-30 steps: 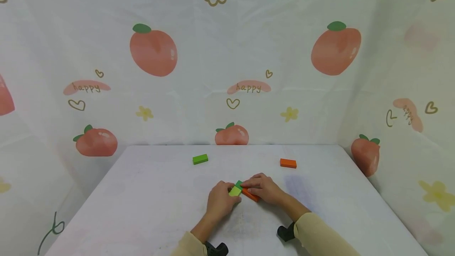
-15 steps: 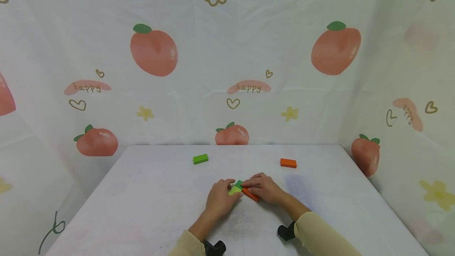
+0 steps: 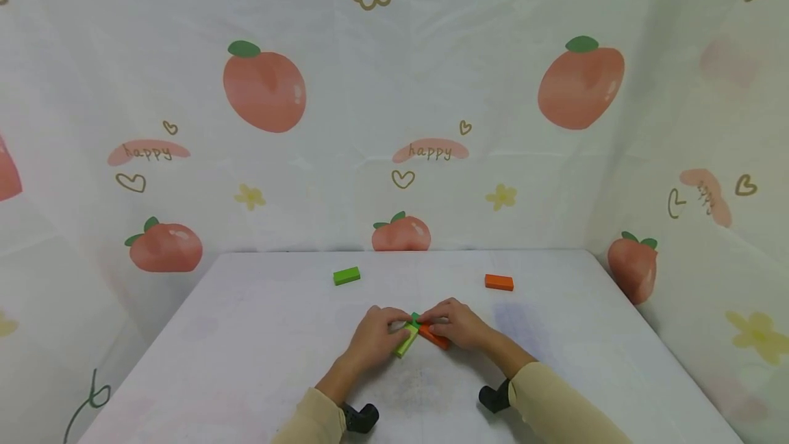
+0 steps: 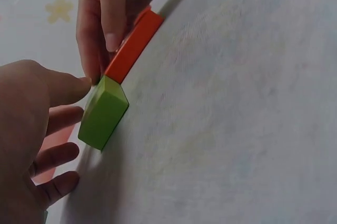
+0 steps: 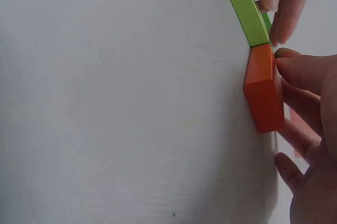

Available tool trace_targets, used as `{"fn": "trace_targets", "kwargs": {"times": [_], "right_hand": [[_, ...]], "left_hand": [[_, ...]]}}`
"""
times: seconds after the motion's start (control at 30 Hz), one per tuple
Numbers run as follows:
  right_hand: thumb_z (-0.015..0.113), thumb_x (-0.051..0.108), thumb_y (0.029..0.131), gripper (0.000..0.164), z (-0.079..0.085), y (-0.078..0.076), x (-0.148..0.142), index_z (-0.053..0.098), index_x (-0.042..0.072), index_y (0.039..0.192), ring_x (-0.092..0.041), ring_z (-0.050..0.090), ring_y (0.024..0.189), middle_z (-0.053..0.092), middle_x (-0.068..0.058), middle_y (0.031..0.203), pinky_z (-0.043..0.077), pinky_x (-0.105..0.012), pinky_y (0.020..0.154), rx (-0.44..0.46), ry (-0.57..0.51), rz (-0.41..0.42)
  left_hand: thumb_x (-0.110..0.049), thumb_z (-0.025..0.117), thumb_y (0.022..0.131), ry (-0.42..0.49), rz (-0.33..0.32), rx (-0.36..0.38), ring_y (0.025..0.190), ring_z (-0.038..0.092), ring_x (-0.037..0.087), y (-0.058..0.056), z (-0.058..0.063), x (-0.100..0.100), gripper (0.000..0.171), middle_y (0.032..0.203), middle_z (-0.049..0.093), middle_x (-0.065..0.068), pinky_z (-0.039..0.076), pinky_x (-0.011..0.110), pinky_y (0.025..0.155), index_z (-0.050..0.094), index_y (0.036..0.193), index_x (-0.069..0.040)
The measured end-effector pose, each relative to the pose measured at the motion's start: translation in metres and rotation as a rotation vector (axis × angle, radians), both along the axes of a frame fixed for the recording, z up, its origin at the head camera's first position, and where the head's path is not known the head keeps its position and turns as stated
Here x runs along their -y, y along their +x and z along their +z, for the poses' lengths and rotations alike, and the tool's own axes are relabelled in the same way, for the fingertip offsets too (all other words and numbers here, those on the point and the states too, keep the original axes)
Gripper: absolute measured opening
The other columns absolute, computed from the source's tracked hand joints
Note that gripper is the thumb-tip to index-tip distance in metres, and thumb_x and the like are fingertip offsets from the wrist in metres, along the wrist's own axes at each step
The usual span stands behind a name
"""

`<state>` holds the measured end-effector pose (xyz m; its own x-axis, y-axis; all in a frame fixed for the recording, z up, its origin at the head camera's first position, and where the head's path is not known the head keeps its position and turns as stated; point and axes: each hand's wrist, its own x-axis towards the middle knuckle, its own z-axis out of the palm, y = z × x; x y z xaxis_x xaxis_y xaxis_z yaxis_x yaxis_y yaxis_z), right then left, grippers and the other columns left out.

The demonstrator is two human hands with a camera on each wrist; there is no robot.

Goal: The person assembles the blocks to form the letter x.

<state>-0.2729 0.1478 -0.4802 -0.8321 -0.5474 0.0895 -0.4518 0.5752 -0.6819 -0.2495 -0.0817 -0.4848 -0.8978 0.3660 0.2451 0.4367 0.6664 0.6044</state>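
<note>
Three blocks meet at mid-table: a light green block [image 3: 405, 342], an orange block [image 3: 435, 337] and a small visible part of a darker green block [image 3: 416, 319]. My left hand [image 3: 373, 338] reaches over the light green block, its index finger stretched toward the darker green one and its thumb close to the light green one's top. Beside the orange block, my right hand [image 3: 461, 327] rests its thumb on or against it while the index finger reaches the darker green block. In the right wrist view, the light green block [image 5: 245, 8] and orange block [image 5: 265, 87] touch end to end.
Farther back on the white table [image 3: 246, 362] lie a green block [image 3: 346, 276] at left and an orange block [image 3: 498, 282] at right. A white cloth [image 3: 345, 88] with fruit prints hangs behind and beside the table.
My left hand has loosened from the light green block's sides and shifted slightly left and back, uncovering more of the block. My right hand and the two far blocks look unmoved.
</note>
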Motion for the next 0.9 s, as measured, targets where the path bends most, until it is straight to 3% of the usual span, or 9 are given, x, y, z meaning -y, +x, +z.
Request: {"fn": "trace_targets", "kwargs": {"times": [0.37, 0.6, 0.9], "right_hand": [[0.062, 0.012, 0.095, 0.024, 0.003, -0.003, 0.000, 0.071, 0.016, 0.117, -0.024, 0.051, 0.111, 0.065, 0.004, 0.113, 0.042, -0.049, 0.093, 0.055, -0.009, -0.003], [0.062, 0.018, 0.096, 0.021, 0.006, -0.004, -0.004, 0.071, 0.020, 0.115, -0.022, 0.055, 0.106, 0.066, 0.003, 0.115, 0.046, -0.048, 0.091, 0.110, -0.010, -0.086], [0.060, 0.012, 0.096, 0.019, 0.014, -0.011, -0.013, 0.073, 0.014, 0.109, -0.019, 0.059, 0.101, 0.068, 0.003, 0.107, 0.049, -0.043, 0.089, 0.049, 0.003, -0.159]], "left_hand": [[-0.023, 0.069, 0.090, -0.023, -0.064, 0.006, 0.086, 0.049, 0.011, -0.010, -0.007, 0.005, 0.023, 0.109, 0.069, -0.010, 0.041, 0.027, 0.071, 0.075, 0.113, -0.022], [-0.023, 0.070, 0.090, -0.030, -0.090, -0.019, 0.083, 0.048, 0.010, -0.011, -0.009, 0.007, 0.025, 0.110, 0.069, -0.007, 0.040, 0.025, 0.068, 0.074, 0.114, -0.020], [-0.028, 0.070, 0.090, -0.067, -0.066, 0.017, 0.083, 0.046, 0.008, -0.011, -0.009, 0.008, 0.025, 0.112, 0.068, -0.009, 0.040, 0.024, 0.067, 0.075, 0.114, -0.023]]}}
